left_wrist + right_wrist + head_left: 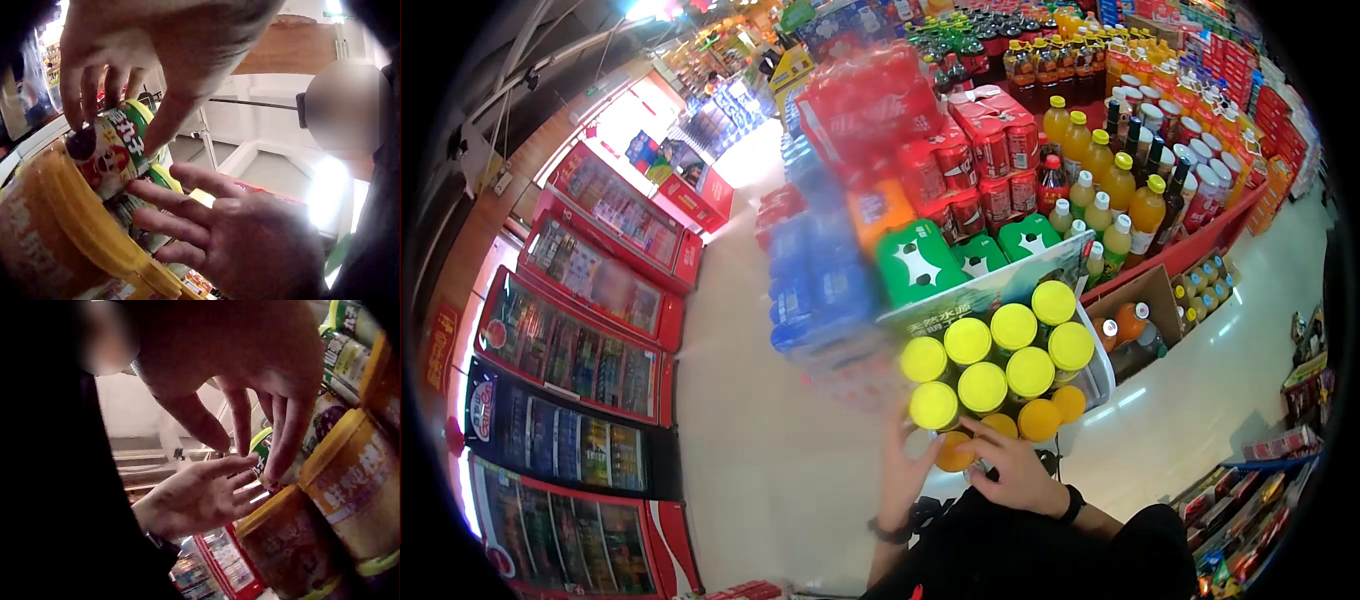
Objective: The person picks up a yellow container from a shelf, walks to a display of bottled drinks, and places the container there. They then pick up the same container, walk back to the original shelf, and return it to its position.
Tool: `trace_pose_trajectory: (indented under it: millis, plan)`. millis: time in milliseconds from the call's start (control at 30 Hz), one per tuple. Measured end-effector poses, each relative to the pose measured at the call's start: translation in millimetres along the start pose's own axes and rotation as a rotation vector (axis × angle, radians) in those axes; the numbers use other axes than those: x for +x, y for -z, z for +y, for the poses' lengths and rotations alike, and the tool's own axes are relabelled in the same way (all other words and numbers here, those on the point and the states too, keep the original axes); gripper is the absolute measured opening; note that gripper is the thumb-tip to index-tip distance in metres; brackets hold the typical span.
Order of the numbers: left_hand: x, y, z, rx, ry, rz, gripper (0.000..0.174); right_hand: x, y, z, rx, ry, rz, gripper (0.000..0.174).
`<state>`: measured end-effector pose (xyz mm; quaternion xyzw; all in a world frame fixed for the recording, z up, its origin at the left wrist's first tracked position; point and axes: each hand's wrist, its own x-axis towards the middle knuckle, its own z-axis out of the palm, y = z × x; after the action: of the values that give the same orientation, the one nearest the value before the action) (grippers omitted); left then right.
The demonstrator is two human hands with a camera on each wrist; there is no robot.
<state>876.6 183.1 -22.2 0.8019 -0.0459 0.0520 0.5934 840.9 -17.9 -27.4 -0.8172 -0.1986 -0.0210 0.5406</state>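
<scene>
At the near left corner of a stacked group of jars, my left hand [903, 468] holds a yellow-lidded jar [934, 406] with a green label. In the left wrist view, the fingers of my left hand [144, 50] lie on one side of this jar [112, 150] and the thumb on the other. My right hand [1015, 472] reaches in from the right, fingers extended to the jar's near side. An orange-lidded jar [954, 452] stands lower, just in front of both hands. In the right wrist view, the fingertips of my right hand [250, 369] overlap the held jar [261, 447].
Several yellow-lidded jars [984, 387] and orange-lidded jars [1038, 420] fill the display beside a printed board [990, 285]. Behind are green packs [915, 262], red can packs [990, 120] and juice bottles [1117, 183]. Drink fridges [570, 360] line the left aisle.
</scene>
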Motion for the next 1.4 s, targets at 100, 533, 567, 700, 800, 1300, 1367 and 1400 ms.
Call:
trace_pose_trajectory:
  millis: [100, 533, 567, 700, 800, 1300, 1367, 1400]
  plan:
    - [1.7, -18.7, 5.0, 0.064, 0.033, 0.119, 0.072, 1.2, 13.6, 1.7, 0.079, 0.036, -0.093, 0.034]
    - [-73.4, -67.5, 28.6, 0.236, 0.103, 0.729, 0.074, 30.7, 52.1, 43.6, 0.329, 0.245, -0.454, 0.032]
    - [-84.6, -68.0, 36.5, 0.260, 0.116, 0.757, 0.074, 32.2, 47.0, 42.5, 0.343, 0.272, -0.458, 0.032]
    - [-143.5, -76.0, 39.9, 0.327, 0.190, 0.822, 0.075, 39.1, 28.2, 30.2, 0.555, 0.185, -0.565, 0.026]
    - [-171.5, -83.4, 56.6, 0.394, 0.267, 0.827, 0.072, 25.4, 10.6, 23.3, 0.641, 0.046, -0.737, 0.025]
    - [-369.5, -99.9, 94.2, 0.472, 0.423, 1.365, 0.061, -99.6, -151.5, -58.1, 0.541, 0.113, -1.595, 0.045]
    - [-416.1, -102.9, 99.7, 0.471, 0.347, 1.456, 0.059, -137.9, -176.2, -82.1, 0.529, 0.157, -1.720, 0.046]
    - [-436.5, -106.6, 107.4, 0.444, 0.409, 1.501, 0.057, -159.6, -187.3, -94.4, 0.516, 0.167, -1.773, 0.045]
